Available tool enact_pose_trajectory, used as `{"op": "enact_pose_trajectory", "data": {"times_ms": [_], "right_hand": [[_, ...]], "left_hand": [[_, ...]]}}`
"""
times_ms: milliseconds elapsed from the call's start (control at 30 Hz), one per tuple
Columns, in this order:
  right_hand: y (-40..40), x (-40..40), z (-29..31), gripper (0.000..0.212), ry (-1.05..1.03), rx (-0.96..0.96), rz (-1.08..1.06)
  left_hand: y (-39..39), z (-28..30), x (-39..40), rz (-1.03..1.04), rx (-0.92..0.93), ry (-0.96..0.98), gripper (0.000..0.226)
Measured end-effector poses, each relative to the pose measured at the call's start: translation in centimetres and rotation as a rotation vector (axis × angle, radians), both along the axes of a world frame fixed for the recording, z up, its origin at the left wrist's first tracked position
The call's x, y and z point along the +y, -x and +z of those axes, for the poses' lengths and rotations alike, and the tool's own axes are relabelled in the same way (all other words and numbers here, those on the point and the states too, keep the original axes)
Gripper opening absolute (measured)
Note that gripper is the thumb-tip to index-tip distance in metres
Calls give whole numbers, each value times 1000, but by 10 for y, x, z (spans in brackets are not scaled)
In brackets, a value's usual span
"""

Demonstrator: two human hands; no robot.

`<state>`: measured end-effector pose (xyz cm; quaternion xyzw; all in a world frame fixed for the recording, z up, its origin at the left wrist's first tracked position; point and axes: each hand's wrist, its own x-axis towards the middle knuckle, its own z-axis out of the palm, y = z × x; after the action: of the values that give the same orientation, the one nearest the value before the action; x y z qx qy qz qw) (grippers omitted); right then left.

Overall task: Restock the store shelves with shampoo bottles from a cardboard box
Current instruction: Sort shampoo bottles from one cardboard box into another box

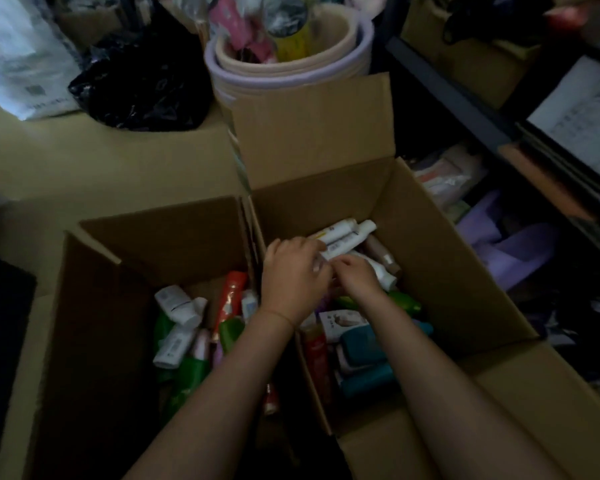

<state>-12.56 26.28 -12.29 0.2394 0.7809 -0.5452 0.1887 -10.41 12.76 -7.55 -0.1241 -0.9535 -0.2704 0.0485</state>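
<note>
Two open cardboard boxes stand side by side on the floor. The right box (440, 258) holds several bottles: white ones (343, 233) at its far end, teal ones (364, 344) and a red one (317, 355) nearer me. Both hands reach into this box. My left hand (291, 271) lies over the white bottles with curled fingers, and my right hand (355, 273) meets it there. Their fingers cover whatever they hold; blur hides the grasp. The left box (118, 271) holds white, green and orange bottles (232, 296).
Dark store shelves (520, 133) with packaged goods run along the right. Stacked plastic buckets (284, 77) stand behind the boxes, a black bag (142, 84) and a white sack (21, 64) at far left. The right box's rear flap (312, 133) stands upright.
</note>
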Motion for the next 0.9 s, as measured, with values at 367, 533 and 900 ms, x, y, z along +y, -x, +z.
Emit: {"op": "enact_pose_trajectory", "data": {"times_ms": [367, 533, 900], "right_hand": [[28, 78, -80, 66, -565, -156, -45], [34, 81, -101, 73, -736, -203, 155], [56, 78, -21, 26, -364, 110, 122]], "left_hand": [[33, -30, 26, -115, -431, 148, 36], [38, -31, 30, -78, -407, 121, 34], [39, -32, 30, -83, -383, 146, 51]]}}
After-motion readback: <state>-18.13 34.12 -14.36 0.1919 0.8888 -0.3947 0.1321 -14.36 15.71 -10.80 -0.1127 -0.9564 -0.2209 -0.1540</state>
